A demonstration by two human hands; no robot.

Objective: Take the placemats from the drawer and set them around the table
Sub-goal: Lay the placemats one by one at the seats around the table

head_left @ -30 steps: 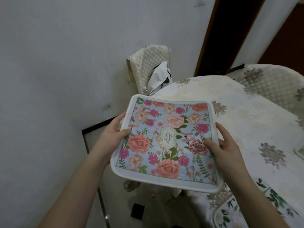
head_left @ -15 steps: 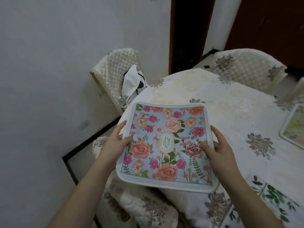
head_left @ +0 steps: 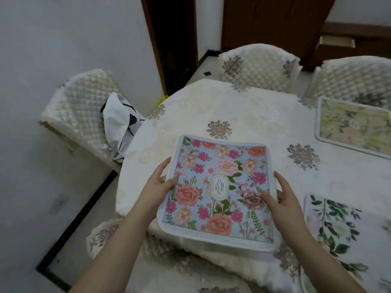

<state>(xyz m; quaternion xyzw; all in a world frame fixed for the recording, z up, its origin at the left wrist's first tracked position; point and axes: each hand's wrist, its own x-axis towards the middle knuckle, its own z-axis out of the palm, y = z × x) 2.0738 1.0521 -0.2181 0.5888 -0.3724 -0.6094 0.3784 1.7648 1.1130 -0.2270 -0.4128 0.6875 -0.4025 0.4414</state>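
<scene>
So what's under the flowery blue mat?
Under the blue mat is the table with its cream cloth; the mat's near edge juts past the table's rim. The left hand and right hand hold its sides, fingers hidden beneath. Whether it touches the cloth, I can't tell.

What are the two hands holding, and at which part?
The floral placemat: left hand holds its left edge, right hand its right edge, thumbs on top.

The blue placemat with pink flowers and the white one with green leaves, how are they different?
The blue placemat with pink and orange flowers is held at its sides by the left hand and the right hand; the white placemat with green leaves lies flat on the cream tablecloth, untouched. The blue one shows whole; the white one runs out of view. Both are floral, with rounded white borders.
</scene>
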